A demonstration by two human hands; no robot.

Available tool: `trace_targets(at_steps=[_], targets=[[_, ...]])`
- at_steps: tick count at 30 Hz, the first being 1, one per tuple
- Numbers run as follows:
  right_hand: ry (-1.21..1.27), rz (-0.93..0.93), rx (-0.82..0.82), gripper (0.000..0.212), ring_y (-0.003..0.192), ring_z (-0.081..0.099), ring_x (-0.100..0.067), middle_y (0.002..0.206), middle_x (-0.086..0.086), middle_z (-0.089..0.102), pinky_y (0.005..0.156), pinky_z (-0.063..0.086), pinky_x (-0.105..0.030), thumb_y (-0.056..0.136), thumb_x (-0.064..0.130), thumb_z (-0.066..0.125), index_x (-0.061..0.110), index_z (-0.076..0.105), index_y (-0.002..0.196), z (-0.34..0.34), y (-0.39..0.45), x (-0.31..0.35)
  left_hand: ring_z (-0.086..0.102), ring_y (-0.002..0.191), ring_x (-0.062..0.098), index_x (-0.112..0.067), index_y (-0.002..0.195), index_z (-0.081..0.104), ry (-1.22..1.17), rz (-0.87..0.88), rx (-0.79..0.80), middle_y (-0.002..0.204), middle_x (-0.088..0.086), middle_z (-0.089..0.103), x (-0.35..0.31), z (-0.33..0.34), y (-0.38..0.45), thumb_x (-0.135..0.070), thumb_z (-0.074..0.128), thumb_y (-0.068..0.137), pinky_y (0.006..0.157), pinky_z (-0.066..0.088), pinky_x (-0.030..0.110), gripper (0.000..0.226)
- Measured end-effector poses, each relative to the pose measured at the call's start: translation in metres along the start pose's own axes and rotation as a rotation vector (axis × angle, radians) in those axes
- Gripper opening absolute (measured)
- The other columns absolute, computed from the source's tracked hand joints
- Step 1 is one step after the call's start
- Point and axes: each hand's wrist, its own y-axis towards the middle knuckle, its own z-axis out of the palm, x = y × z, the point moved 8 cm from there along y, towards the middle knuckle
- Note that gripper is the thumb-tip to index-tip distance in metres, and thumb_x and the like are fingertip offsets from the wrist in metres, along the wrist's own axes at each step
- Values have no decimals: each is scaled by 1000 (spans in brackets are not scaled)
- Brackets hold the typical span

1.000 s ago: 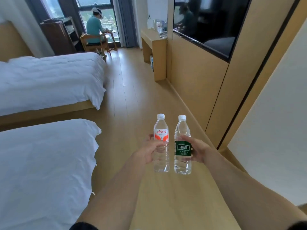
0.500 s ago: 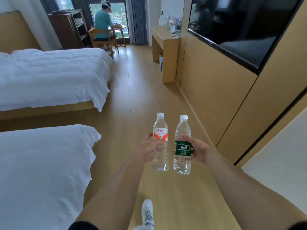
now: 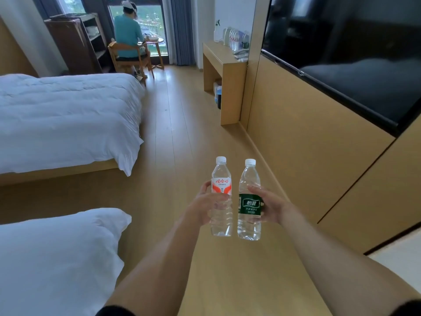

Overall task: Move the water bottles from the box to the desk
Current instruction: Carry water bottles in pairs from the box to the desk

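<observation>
On the left side stand two beds: the near bed (image 3: 54,258) with white bedding at the lower corner, and the far bed (image 3: 66,115) beyond it, also covered in white. Past the far bed, a seated person (image 3: 127,37) in a teal top sits on a wooden chair (image 3: 129,60) at a small round table (image 3: 156,42) by the window. In the middle, above the wooden floor (image 3: 182,133), the left hand (image 3: 205,207) has its grip wrapped round the red-labelled bottle (image 3: 221,197), held upright. Just beside it, the green-labelled bottle (image 3: 249,201) stands upright in the grip of the right hand (image 3: 272,207), fingers curled over its label. The two bottles are close together, barely apart. Farther back on the right, the counter (image 3: 224,58) carries several more bottles (image 3: 237,39) against the wall. A dark screen (image 3: 341,53) is mounted on the wooden wall panel at right.
</observation>
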Motion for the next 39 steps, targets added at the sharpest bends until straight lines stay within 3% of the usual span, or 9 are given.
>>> trace_targets(at_steps=[5, 9, 16, 19, 23, 25, 30, 36, 39], targets=[[-24, -31, 76, 45, 117, 62, -40, 128, -13, 66, 100, 43, -71, 89, 42, 73, 35, 54, 129, 49, 58, 51, 70, 81, 27, -33, 128, 51, -58, 45, -36, 113, 11, 71, -54, -45, 31, 9, 77, 76, 50, 57, 35, 71], [-80, -12, 143, 48, 121, 60, -42, 131, -13, 63, 102, 42, -70, 88, 44, 73, 40, 51, 131, 91, 106, 83, 68, 86, 33, -30, 130, 54, -99, 83, -144, 107, 12, 73, -82, -91, 54, 9, 76, 75, 74, 55, 45, 72], [-144, -11, 285, 47, 119, 60, -44, 131, -15, 63, 101, 41, -72, 88, 42, 73, 37, 52, 130, 165, 198, 141, 66, 108, 39, -42, 129, 52, -82, 91, -295, 109, 13, 73, -133, -161, 100, 3, 78, 74, 98, 44, 67, 75], [-171, 15, 361, 45, 120, 59, -44, 129, -15, 63, 102, 39, -74, 87, 41, 74, 36, 54, 127, 203, 243, 164, 64, 110, 41, -37, 135, 48, -132, 110, -348, 114, 15, 69, -157, -194, 125, 3, 76, 77, 96, 47, 66, 76], [-219, 26, 454, 47, 119, 59, -44, 126, -14, 64, 101, 39, -74, 88, 40, 73, 33, 53, 130, 252, 296, 213, 68, 96, 36, -35, 137, 44, -208, 153, -436, 113, 16, 69, -209, -233, 155, 4, 75, 79, 83, 55, 57, 76], [-246, 23, 486, 48, 119, 59, -44, 128, -15, 64, 101, 40, -73, 88, 40, 73, 33, 54, 131, 274, 321, 245, 68, 98, 36, -37, 135, 43, -218, 168, -464, 115, 16, 68, -240, -250, 169, 2, 75, 79, 78, 56, 54, 75], [-302, 32, 543, 42, 118, 59, -44, 126, -16, 64, 101, 41, -73, 88, 41, 72, 34, 55, 126, 309, 376, 300, 66, 106, 39, -40, 133, 44, -235, 182, -533, 118, 16, 67, -290, -281, 206, 0, 77, 79, 90, 50, 62, 74], [-361, 52, 572, 45, 117, 60, -44, 127, -17, 64, 99, 43, -72, 90, 41, 72, 33, 52, 130, 349, 429, 330, 68, 105, 38, -40, 129, 46, -294, 183, -595, 117, 14, 68, -316, -324, 242, 0, 77, 78, 88, 52, 61, 72], [-373, 73, 612, 45, 114, 62, -43, 125, -16, 66, 98, 45, -71, 89, 40, 72, 32, 53, 130, 380, 447, 334, 70, 100, 36, -39, 131, 46, -323, 189, -623, 117, 14, 68, -326, -355, 255, 1, 76, 78, 76, 56, 53, 72]])
